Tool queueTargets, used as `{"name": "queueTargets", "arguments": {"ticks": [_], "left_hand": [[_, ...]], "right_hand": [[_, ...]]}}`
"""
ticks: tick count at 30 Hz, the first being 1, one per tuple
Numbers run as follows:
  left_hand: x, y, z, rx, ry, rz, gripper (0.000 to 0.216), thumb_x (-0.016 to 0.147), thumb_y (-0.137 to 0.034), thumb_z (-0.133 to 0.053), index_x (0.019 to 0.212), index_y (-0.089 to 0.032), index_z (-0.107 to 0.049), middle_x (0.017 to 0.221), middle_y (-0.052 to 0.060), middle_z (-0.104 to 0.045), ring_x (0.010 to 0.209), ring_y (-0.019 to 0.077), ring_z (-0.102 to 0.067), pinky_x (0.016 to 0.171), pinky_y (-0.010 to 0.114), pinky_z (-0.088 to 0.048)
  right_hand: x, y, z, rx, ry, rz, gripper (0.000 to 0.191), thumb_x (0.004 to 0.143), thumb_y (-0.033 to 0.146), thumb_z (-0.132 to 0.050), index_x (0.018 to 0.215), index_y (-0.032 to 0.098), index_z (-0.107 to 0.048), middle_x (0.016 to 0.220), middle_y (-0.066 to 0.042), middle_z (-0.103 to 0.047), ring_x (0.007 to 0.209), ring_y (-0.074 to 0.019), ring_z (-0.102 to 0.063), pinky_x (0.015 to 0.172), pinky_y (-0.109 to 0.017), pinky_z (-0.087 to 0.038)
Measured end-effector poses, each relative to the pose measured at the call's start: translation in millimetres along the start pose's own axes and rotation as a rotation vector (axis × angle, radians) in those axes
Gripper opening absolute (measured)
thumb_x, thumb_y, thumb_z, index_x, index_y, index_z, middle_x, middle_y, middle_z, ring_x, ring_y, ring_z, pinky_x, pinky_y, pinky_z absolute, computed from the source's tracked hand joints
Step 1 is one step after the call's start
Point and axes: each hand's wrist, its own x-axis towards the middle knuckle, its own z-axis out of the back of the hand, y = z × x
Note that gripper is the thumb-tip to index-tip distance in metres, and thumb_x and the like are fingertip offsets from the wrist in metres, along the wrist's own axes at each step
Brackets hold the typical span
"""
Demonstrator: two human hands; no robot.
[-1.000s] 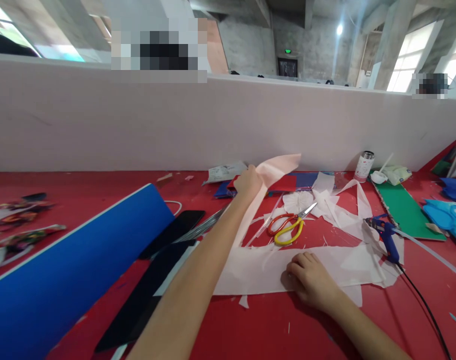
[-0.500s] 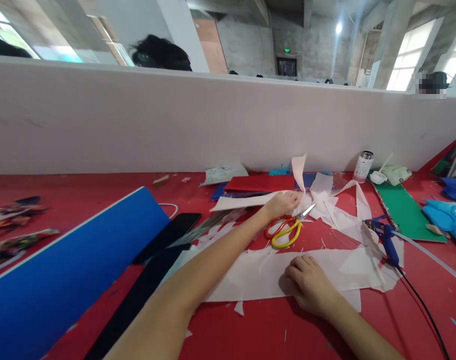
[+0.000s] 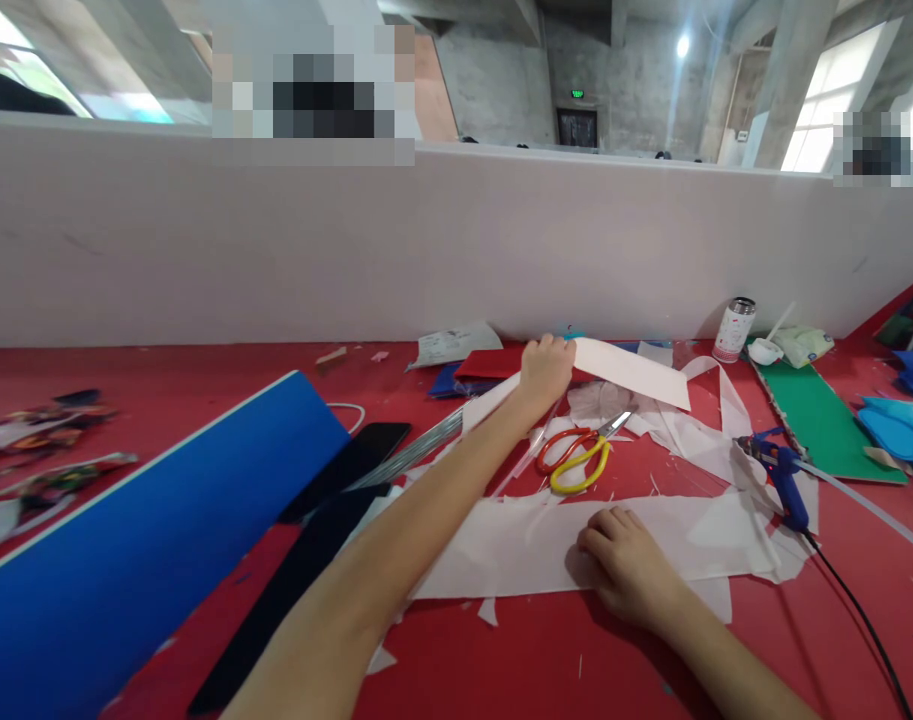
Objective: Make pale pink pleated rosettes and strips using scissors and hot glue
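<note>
Clutching a pale strip (image 3: 636,373), left hand (image 3: 548,370) at eleven o'clock from scissors (image 3: 598,440); right hand (image 3: 625,562) at five, on white sheet (image 3: 520,545), grip unclear!

Two slim forearms (image 3: 407,545), bare as far as they show, taper smoothly to the wrists (image 3: 664,605), and the left grip (image 3: 547,372) and right grip (image 3: 625,560) are likewise bare, with rounded knuckles.

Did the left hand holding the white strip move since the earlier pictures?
Yes. Judged against the scissors, the left hand first went right, then partly back left and farther away.
</note>
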Motion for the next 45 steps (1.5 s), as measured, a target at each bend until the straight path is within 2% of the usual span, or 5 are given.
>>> {"name": "queueTargets", "arguments": {"ticks": [7, 20, 31, 40, 45], "left_hand": [[47.7, 21.3, 36.2, -0.061, -0.140, 0.268, 0.043, 0.088, -0.006, -0.024, 0.125, -0.012, -0.047, 0.118, 0.017, -0.056, 0.107, 0.0289, -0.048, 0.088, 0.046, -0.031], [11.6, 11.3, -66.3, -0.138, 0.184, -0.073, 0.052, 0.078, -0.007, -0.046, 0.127, -0.026, -0.051, 0.133, 0.011, -0.050, 0.116, 0.0274, -0.049, 0.095, 0.041, -0.032], [24.2, 36.4, -33.6, -0.123, 0.101, -0.032, 0.048, 0.087, -0.014, -0.034, 0.134, -0.022, -0.040, 0.132, 0.013, -0.049, 0.128, 0.0292, -0.033, 0.105, 0.048, -0.017], [19.9, 37.5, -63.5, -0.194, 0.264, -0.078, 0.046, 0.079, -0.015, -0.046, 0.123, -0.027, -0.053, 0.134, 0.006, -0.051, 0.122, 0.0247, -0.045, 0.102, 0.040, -0.028], [9.8, 29.5, -52.1, -0.224, 0.252, -0.100, 0.043, 0.081, -0.024, -0.049, 0.123, -0.025, -0.054, 0.130, 0.008, -0.053, 0.122, 0.0254, -0.044, 0.103, 0.039, -0.029]], "right_hand": [[0.4, 0.1, 1.6, 0.004, -0.006, -0.001, 0.017, 0.075, 0.008, -0.051, 0.089, 0.018, -0.053, 0.092, -0.007, -0.054, 0.083, -0.0185, -0.044, 0.072, -0.030, -0.031], [3.2, 0.9, 4.2, -0.016, 0.001, -0.015, 0.010, 0.079, 0.011, -0.051, 0.086, 0.017, -0.054, 0.089, -0.006, -0.056, 0.081, -0.0178, -0.044, 0.071, -0.030, -0.031], [2.3, 2.4, 3.6, -0.022, 0.003, -0.017, 0.009, 0.078, 0.011, -0.052, 0.085, 0.017, -0.052, 0.089, -0.006, -0.055, 0.080, -0.0183, -0.043, 0.070, -0.030, -0.031], [2.4, 0.4, 3.2, -0.027, 0.002, -0.008, 0.013, 0.076, 0.009, -0.052, 0.087, 0.017, -0.052, 0.090, -0.006, -0.055, 0.080, -0.0180, -0.044, 0.071, -0.031, -0.030], [3.6, 1.6, 4.0, -0.039, 0.005, -0.014, 0.011, 0.078, 0.011, -0.052, 0.086, 0.017, -0.053, 0.089, -0.006, -0.055, 0.080, -0.0180, -0.044, 0.070, -0.030, -0.030]]}}
